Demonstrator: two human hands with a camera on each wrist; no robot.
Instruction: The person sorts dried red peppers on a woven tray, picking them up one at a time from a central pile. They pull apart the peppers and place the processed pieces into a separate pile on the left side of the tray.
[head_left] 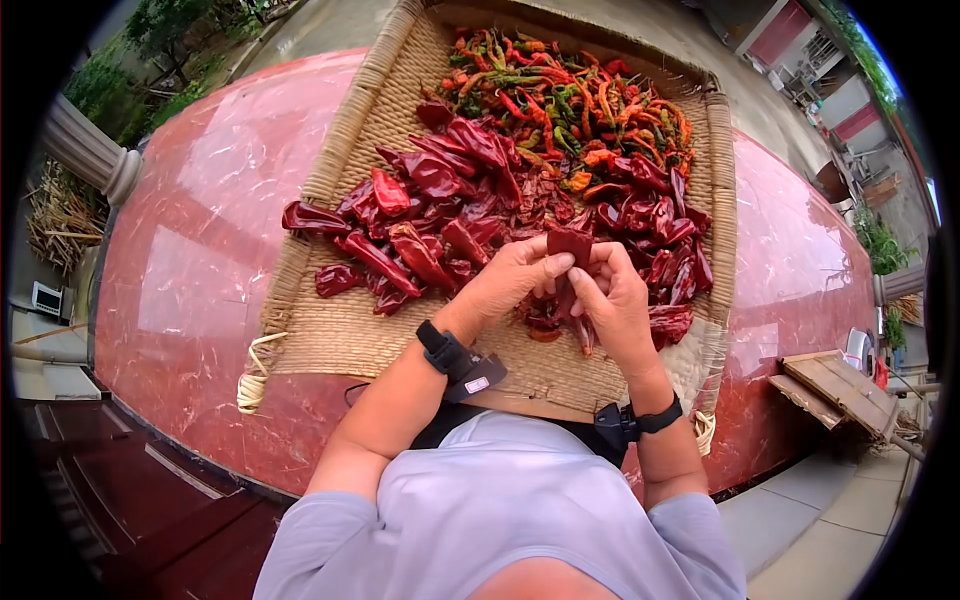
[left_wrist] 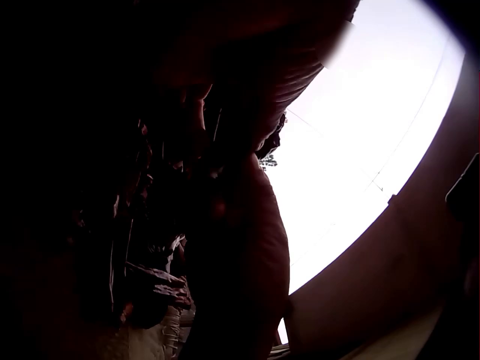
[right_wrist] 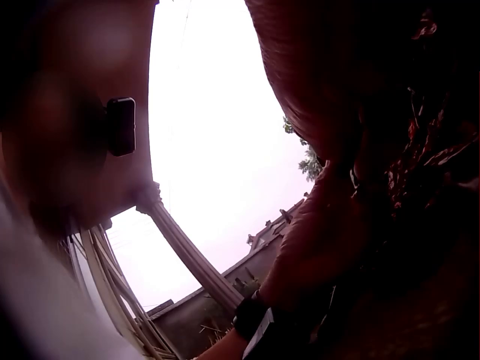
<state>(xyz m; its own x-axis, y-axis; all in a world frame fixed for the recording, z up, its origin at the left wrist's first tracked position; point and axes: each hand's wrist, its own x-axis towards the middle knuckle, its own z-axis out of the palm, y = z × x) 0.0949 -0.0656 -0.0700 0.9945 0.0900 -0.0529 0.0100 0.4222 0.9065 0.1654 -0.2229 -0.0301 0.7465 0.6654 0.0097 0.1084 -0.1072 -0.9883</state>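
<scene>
A dark red dried chili pepper (head_left: 569, 243) is held upright between both hands in the head view. My left hand (head_left: 512, 280) pinches it from the left, thumb and fingers at its middle. From the right, my right hand (head_left: 618, 302) pinches the same pepper, the two thumbs close together. Below and around the hands lie large dark red dried peppers (head_left: 440, 175), heaped on a woven tray (head_left: 330, 195). In the dark left wrist view, the left hand (left_wrist: 244, 240) is mostly shadow. The right wrist view shows the right hand (right_wrist: 304, 240) equally dim.
Smaller red, orange and green chilies (head_left: 570, 95) are piled at the tray's far end. A small dark card with a white label (head_left: 477, 383) hangs by the left wrist. Red marble flooring (head_left: 220, 240) surrounds the tray. Wooden boards (head_left: 845, 390) stand at the right.
</scene>
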